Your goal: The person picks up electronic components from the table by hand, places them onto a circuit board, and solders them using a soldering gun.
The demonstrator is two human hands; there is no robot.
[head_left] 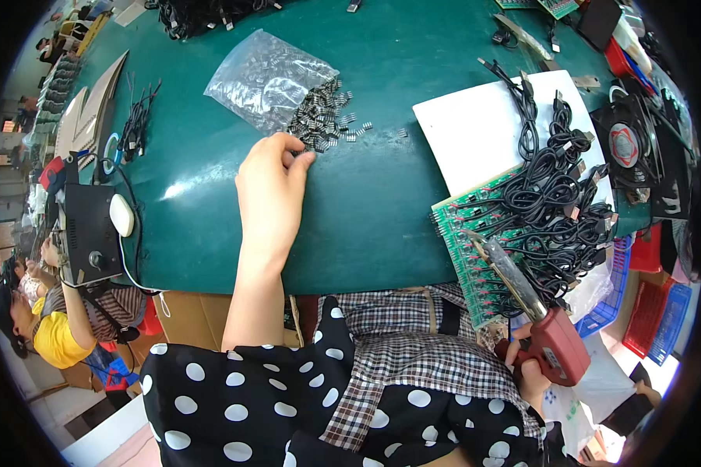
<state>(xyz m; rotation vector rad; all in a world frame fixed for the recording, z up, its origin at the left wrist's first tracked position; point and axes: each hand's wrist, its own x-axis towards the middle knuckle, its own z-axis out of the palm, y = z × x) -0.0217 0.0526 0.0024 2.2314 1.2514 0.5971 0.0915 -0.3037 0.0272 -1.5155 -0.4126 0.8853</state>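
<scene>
My left hand (271, 187) reaches over the green table to the near edge of a pile of small dark metal-pinned connectors (318, 115). Its thumb and forefinger are pinched together; whatever lies between them is hidden or too small to name. The pile spills from a clear plastic bag (261, 76). Low on the right, my right hand (531, 379) grips the handle of a red soldering gun (559, 349). The gun's long metal barrel points up and left, over a green circuit board panel (467, 261). Bundled black USB cables (557, 198) lie across the panel.
A white sheet (456, 124) lies partly under the panel. At left are a black box with a knob (92, 233), a cable bundle (138, 124) and a co-worker in yellow (64, 338). A fan (625, 146) and a blue basket (609, 284) are at right.
</scene>
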